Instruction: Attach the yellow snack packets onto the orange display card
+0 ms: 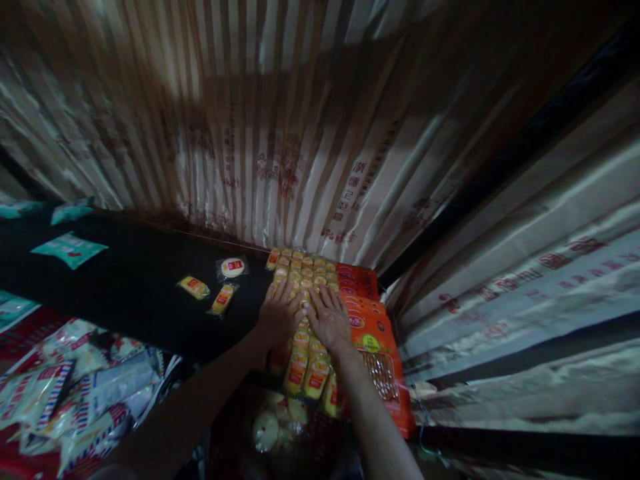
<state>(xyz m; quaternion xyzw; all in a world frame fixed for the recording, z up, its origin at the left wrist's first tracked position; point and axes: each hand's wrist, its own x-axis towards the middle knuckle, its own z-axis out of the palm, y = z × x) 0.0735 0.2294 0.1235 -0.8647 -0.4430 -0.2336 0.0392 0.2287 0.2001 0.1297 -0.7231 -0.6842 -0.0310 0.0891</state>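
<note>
Rows of small wrapped yellow snack cakes (306,375) with red and yellow labels stand packed together on a black surface. Both my hands rest on top of these rows, side by side with the thumbs close together. My left hand (281,313) lies flat with its fingers spread over the left part. On the right part lies my right hand (329,317), also flat with fingers apart. The cakes under my palms are hidden. Close along my right hand, orange snack packets (373,333) overlap in a row.
Loose on the black surface (145,280) lie yellow wrapped cakes (221,300), a round white wrapped one (233,267) and teal packets (70,249). Striped bags (95,393) fill a red container at lower left. Pleated printed sheeting (280,153) rises behind, with a dark pole (480,187) at right.
</note>
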